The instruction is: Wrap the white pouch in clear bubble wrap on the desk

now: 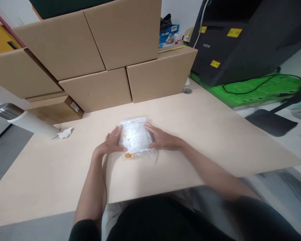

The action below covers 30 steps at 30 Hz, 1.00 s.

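A flat package in clear, shiny plastic, apparently bubble wrap [136, 136], lies on the pale wooden table in front of me. Glare whitens its top, and a small orange patch shows at its lower left corner. Against its left edge rests my left hand [112, 141], fingers at the upper side and thumb near the lower corner. My right hand [160, 136] grips the opposite edge, fingers toward the top and thumb lower down. Between them the two hands hold the package by its sides. What is inside the wrap cannot be made out.
Stacked brown cardboard boxes [95, 90] form a wall along the table's back edge. At the left stand a white bottle with a steel cap [35, 124] and a crumpled tissue [65, 133]. A black printer [223, 50] sits on a green crate [261, 87] to the right.
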Each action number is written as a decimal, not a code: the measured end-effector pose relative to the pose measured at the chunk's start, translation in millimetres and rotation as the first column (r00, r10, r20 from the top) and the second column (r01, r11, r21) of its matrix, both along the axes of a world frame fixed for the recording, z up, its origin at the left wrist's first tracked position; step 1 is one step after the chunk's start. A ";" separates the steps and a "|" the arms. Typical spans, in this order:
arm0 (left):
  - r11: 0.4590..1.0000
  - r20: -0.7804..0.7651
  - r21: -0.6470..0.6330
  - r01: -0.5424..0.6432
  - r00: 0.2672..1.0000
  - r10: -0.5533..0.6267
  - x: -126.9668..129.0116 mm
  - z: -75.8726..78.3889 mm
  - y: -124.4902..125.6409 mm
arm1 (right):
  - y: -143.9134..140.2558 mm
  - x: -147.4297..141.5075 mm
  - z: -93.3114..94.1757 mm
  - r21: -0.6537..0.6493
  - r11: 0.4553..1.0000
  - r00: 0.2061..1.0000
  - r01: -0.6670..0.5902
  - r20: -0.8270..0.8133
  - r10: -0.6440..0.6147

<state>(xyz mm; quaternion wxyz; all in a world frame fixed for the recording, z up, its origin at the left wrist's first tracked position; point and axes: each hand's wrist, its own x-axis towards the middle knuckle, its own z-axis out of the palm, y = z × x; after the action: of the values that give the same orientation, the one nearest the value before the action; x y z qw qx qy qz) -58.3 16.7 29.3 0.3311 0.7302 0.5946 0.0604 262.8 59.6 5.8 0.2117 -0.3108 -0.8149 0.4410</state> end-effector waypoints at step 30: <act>0.974 0.219 0.223 0.044 0.971 -0.094 102.3 -7.1 -31.1 | -15.2 -9.9 22.8 -0.610 0.792 0.759 -0.013 -0.522 -0.389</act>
<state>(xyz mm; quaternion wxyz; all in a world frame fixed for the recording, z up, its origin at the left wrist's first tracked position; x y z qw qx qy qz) 44.1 -14.4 22.2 0.3175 0.7704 0.5168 0.1967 252.9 44.4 28.7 0.4091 -0.2807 -0.4857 0.7197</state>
